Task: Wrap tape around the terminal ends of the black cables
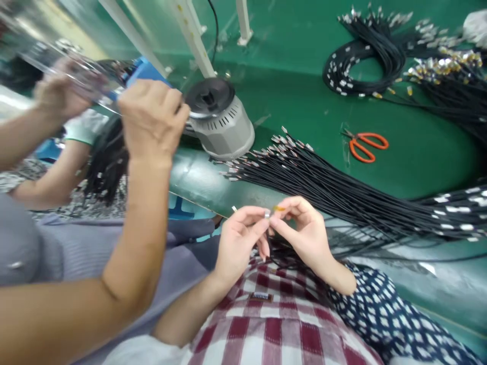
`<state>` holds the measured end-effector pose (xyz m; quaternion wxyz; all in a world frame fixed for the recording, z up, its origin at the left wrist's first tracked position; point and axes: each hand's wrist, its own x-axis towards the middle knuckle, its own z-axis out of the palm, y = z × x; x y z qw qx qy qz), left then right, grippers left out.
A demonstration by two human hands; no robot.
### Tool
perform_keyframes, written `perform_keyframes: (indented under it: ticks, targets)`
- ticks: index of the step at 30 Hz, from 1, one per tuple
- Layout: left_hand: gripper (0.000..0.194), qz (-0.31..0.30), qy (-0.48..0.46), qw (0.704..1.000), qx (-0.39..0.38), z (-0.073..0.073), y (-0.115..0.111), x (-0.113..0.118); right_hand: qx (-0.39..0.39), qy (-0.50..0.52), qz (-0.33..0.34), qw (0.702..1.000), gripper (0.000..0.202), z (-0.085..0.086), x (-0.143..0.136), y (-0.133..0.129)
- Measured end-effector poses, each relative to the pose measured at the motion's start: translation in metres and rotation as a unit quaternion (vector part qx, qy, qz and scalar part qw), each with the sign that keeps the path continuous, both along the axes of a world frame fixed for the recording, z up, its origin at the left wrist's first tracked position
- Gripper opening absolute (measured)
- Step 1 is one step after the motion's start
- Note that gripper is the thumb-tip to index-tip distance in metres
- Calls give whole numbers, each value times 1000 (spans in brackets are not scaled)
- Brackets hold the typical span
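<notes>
My left hand [239, 238] is closed in a pinch on the end of a black cable, whose small silver connector [267, 214] shows between the fingertips. My right hand [306, 233] pinches a small amber strip [279, 208] that looks like tape, right beside the connector. The fingertips of both hands almost meet, just in front of the bench edge. Below them, the rest of the cable runs down and is mostly hidden by the fingers. Past my hands a bundle of black cables [335, 192] with bare-looking, light-tipped ends lies across the bench.
Orange-handled snips [367, 146] lie on the green bench mat [297, 106]. A grey round machine [222, 124] with a black top stands at left. Coiled cables [365, 66] are at the back right. A co-worker's arm [146, 167] reaches in close on my left.
</notes>
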<state>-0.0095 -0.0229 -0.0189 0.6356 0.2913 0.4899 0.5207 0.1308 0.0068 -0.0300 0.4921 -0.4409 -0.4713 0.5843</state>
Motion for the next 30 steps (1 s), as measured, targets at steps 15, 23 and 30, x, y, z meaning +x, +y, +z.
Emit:
perform_keyframes:
  ticks: [15,23,30]
  targets:
    - [23,6,6,1000,-14,6,3,1,53,-28,2,998,20,0,6,-3]
    - [22,-17,19,1000,-5,16,1,-6,47,10,-2,999,18,11,7,-1]
    - [28,-37,37,998,-44,11,4,-9,60,11,3,998,23,6,7,-2]
